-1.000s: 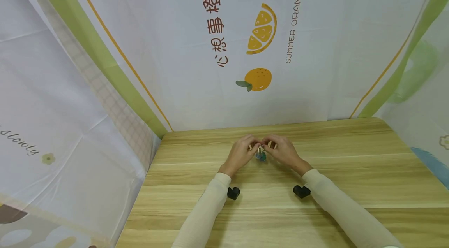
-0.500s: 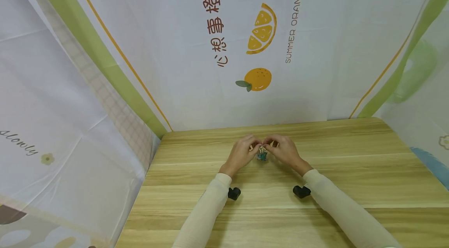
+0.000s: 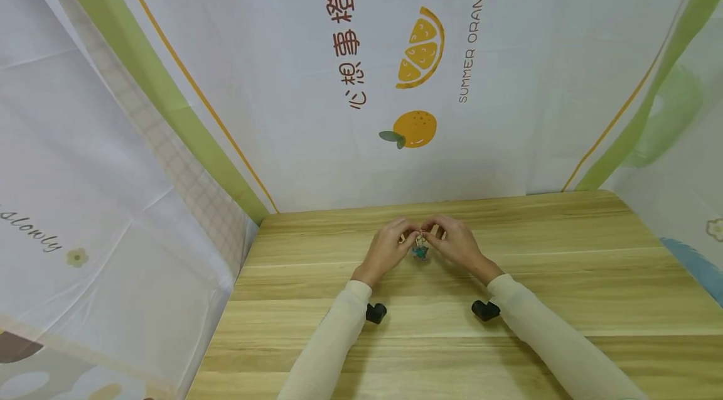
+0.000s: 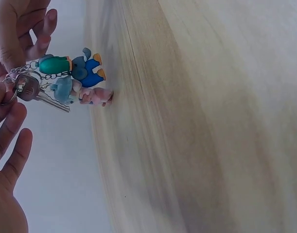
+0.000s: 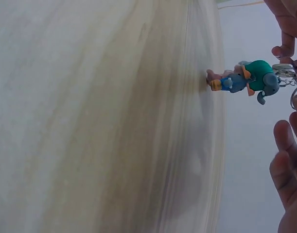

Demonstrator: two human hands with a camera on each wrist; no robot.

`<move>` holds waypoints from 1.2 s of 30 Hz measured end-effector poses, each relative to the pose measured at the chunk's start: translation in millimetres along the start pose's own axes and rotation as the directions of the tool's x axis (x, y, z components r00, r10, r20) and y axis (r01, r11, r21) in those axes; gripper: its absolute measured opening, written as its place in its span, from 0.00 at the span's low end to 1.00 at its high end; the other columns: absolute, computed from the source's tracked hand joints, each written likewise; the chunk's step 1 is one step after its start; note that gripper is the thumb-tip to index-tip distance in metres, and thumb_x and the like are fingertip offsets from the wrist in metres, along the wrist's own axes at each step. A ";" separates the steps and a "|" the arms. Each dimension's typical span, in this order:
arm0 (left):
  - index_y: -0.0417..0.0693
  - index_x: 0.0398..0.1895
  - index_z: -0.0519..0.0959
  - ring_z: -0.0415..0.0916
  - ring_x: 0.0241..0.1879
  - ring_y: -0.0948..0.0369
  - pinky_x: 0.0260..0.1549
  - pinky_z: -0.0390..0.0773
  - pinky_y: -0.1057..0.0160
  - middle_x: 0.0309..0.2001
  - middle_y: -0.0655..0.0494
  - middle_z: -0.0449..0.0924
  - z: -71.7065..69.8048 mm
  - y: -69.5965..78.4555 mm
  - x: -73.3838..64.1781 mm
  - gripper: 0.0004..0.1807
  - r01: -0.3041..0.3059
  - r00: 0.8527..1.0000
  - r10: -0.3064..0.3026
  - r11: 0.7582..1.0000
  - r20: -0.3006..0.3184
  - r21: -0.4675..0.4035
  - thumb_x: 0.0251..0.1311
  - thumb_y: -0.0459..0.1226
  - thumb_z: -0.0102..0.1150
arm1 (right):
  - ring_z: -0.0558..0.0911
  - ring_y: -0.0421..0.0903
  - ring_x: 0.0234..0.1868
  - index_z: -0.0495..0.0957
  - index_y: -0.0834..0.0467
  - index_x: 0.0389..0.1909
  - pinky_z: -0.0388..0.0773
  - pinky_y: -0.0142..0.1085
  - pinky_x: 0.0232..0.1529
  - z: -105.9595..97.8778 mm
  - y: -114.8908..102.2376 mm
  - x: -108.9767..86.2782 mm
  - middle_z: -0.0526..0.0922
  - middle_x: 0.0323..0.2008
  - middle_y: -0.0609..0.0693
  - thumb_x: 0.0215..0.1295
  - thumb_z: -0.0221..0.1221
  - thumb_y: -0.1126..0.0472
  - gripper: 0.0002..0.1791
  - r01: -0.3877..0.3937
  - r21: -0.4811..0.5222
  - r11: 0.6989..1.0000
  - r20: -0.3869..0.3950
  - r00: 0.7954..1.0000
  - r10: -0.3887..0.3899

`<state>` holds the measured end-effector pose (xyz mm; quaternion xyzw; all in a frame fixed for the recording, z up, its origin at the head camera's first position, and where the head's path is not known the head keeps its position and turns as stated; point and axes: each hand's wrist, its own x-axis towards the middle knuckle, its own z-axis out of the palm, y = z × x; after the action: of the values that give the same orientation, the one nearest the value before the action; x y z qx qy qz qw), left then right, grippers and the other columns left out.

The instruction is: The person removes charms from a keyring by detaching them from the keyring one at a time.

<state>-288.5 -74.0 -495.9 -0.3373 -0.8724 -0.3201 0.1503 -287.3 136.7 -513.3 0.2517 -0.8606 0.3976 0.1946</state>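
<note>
1. While your left grip (image 3: 390, 243) and right grip (image 3: 454, 242) both pinch at the key ring (image 4: 13, 98), press lightly and evenly.
2. Let the key (image 4: 31, 91) and figure charms (image 4: 54, 64) hang freely over the counter (image 3: 429, 350); whether they touch it, I cannot tell.
3. Nudge the ring gently, well clear of the chains (image 4: 51, 76).

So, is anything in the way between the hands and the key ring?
Nothing I can see. The left hand and right hand both pinch the key ring directly, with the keys and toy figures just below it.
</note>
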 end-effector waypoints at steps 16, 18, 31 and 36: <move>0.47 0.50 0.86 0.84 0.41 0.62 0.42 0.84 0.68 0.45 0.55 0.88 0.5 -1.4 0.3 0.07 -0.018 1.000 0.018 1.000 -0.015 -0.005 0.77 0.37 0.61 | 0.83 0.41 0.29 0.87 0.54 0.40 0.79 0.32 0.29 1.4 1.8 1.3 0.88 0.40 0.49 0.65 0.73 0.68 0.08 0.109 -0.042 0.993 -0.047 0.993 -0.111; 0.47 0.50 0.86 0.84 0.41 0.62 0.41 0.84 0.68 0.45 0.55 0.88 0.5 -1.6 0.2 0.07 -0.025 1.000 0.025 1.000 -0.017 0.004 0.77 0.36 0.62 | 0.83 0.41 0.28 0.87 0.53 0.39 0.79 0.32 0.28 1.2 1.9 1.0 0.88 0.40 0.49 0.65 0.74 0.67 0.07 0.114 -0.049 0.992 -0.054 0.992 -0.117; 0.47 0.47 0.86 0.84 0.38 0.63 0.39 0.83 0.71 0.42 0.56 0.87 0.4 0.3 0.7 0.05 -0.027 1.000 0.028 0.998 -0.009 0.057 0.76 0.36 0.62 | 0.80 0.39 0.25 0.88 0.54 0.37 0.75 0.30 0.26 2.0 3.1 -0.1 0.86 0.36 0.48 0.67 0.73 0.64 0.03 0.121 -0.077 0.990 -0.066 0.990 -0.126; 0.47 0.46 0.86 0.84 0.38 0.63 0.39 0.83 0.70 0.41 0.55 0.87 0.6 0.2 0.8 0.05 -0.030 0.999 0.030 0.998 -0.012 0.052 0.76 0.36 0.63 | 0.80 0.39 0.25 0.88 0.55 0.36 0.75 0.30 0.25 0.6 3.0 0.6 0.87 0.34 0.49 0.68 0.72 0.63 0.02 0.092 -0.094 0.991 -0.060 0.993 -0.098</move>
<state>-289.0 -73.1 -495.9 -0.3443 -0.8744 -0.2972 0.1692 -289.6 137.8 -515.1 0.2701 -0.8583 0.3561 0.2523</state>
